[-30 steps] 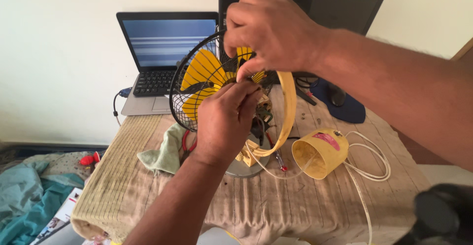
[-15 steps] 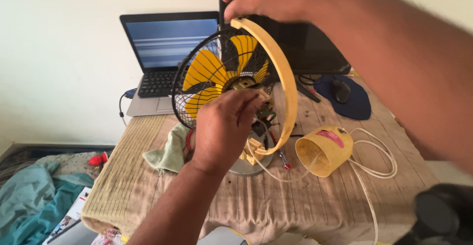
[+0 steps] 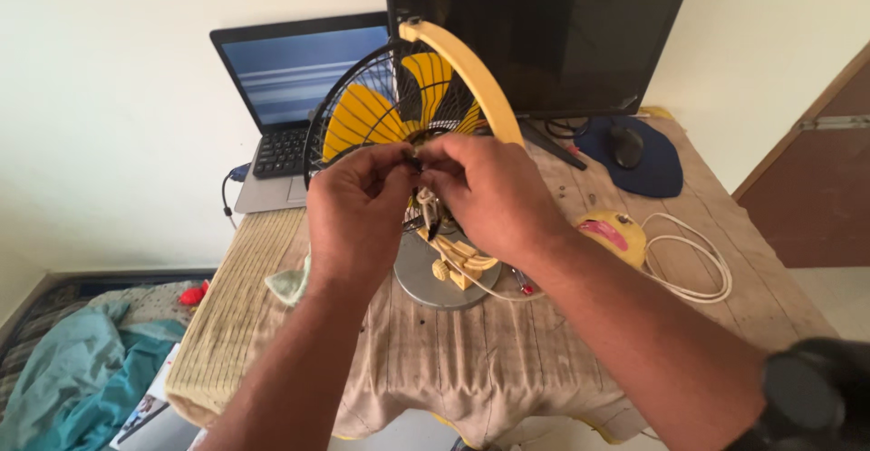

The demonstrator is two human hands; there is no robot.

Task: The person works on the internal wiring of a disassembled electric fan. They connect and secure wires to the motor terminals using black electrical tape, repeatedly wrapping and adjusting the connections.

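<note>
Both your hands meet at fan [image 3: 408,111] hub, head view. Left hand [image 3: 358,202] and right hand [image 3: 494,193] pinch small dark part between fingertips, clamped together. Fan: yellow blades, black wire cage, cream arc frame over top, round grey base [image 3: 426,279] on cloth-covered table [image 3: 507,351]. Yellow housing [image 3: 616,233] and white cord [image 3: 698,265] lie at right. Laptop [image 3: 290,97] and monitor [image 3: 544,25] behind.

Surface: table [image 3: 580,360] draped in a wrinkled beige cloth [image 3: 507,369].
Landmark: fan's grey round base [image 3: 435,283], near the middle.
Behind-left: open laptop [image 3: 299,106].
Behind-right: dark monitor [image 3: 544,34], blue mouse pad [image 3: 648,165] with mouse [image 3: 625,145].
Right: yellow cover [image 3: 612,233], coiled white cord [image 3: 698,261].
Left: pale green rag [image 3: 290,283].
</note>
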